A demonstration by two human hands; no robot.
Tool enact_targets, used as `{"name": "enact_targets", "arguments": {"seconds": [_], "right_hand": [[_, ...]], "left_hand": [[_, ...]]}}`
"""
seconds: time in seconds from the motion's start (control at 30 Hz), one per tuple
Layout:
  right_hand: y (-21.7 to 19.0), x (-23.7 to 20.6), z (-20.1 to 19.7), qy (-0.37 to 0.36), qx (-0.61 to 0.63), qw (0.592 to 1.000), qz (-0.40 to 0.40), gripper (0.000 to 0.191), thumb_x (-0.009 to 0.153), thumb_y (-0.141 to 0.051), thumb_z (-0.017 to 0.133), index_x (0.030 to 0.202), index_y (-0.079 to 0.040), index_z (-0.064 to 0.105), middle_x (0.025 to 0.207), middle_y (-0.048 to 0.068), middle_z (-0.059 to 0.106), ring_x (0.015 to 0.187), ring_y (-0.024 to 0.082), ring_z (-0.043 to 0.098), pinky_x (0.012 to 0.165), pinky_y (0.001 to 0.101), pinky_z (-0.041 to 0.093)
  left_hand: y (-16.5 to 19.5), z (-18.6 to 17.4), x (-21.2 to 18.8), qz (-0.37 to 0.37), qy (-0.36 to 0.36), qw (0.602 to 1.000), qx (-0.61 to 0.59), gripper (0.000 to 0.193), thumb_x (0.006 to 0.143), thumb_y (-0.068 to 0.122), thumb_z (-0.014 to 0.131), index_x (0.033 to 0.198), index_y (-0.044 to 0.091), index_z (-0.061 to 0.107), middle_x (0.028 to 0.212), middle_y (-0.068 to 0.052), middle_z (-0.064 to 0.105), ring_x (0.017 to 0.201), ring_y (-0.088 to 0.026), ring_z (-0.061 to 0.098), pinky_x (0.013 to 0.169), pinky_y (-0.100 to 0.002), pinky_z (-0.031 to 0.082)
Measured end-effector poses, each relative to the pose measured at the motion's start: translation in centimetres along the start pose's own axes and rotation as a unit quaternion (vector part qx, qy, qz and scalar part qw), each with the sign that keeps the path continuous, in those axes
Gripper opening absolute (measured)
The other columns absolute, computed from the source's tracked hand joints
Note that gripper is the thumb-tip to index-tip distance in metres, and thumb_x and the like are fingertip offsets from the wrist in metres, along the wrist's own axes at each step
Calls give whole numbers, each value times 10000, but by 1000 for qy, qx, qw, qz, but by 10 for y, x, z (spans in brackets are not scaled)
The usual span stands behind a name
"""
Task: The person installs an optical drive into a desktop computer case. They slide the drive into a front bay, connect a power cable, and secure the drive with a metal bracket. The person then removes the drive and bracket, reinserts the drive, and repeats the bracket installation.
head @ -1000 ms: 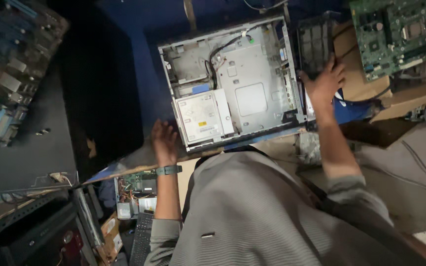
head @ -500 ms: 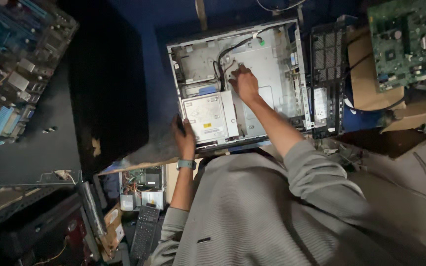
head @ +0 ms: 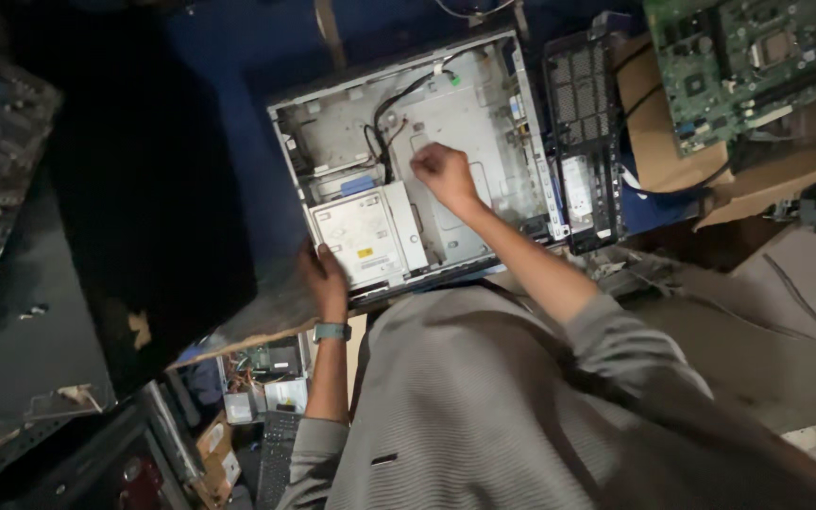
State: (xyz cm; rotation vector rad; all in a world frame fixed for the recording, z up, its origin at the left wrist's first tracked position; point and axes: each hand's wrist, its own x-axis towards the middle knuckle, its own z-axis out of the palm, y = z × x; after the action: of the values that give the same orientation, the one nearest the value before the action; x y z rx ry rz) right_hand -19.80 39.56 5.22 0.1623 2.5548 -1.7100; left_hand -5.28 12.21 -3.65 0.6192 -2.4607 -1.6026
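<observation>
A: What is lying under the person's hands?

B: An open computer case (head: pixel 484 142), boxy bare grey metal, is lying flat on the blue bench (head: pixel 238 113).

A: And the hands?

B: The right hand (head: pixel 441 173) is hovering clenched inside the case, beside the black cables (head: pixel 384 118). The left hand (head: pixel 325 279) is gripping the case's near edge by the pale optical drive (head: pixel 361 236).

At the frame's centre you see a silver-grey computer case (head: pixel 446 161) holding a pale cream drive (head: pixel 363 236) with a small yellow sticker and a black cable (head: pixel 384 118). Your grey shirt (head: pixel 484 406) carries fine stripes. At upper right, a green circuit board (head: pixel 748 61) lies on brown cardboard (head: pixel 658 142). The table (head: pixel 229 104) is deep blue.
</observation>
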Motion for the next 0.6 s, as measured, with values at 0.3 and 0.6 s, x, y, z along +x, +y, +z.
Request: {"name": "enact_targets", "arguments": {"seconds": [0.3, 0.6], "right_hand": [[-69, -80, -105, 35, 352, 934, -52, 193, 965, 95, 698, 1155, 61, 702, 1076, 139, 700, 951, 193, 694, 880, 315, 584], [-95, -88, -123, 14, 274, 954, -124, 139, 1022, 46, 663, 1156, 54, 700, 1078, 132, 681, 963, 191, 684, 887, 309, 568]], "left_hand": [[-7, 4, 0, -38, -12, 998, -52, 486, 1081, 339, 536, 1394, -34, 526, 1353, -203, 623, 1218, -278, 612, 1064, -393, 470], [17, 1, -4, -48, 24, 998, -25, 531, 1034, 356, 613, 1404, -16, 530, 1329, -183, 622, 1148, -259, 634, 968, -379, 514]]}}
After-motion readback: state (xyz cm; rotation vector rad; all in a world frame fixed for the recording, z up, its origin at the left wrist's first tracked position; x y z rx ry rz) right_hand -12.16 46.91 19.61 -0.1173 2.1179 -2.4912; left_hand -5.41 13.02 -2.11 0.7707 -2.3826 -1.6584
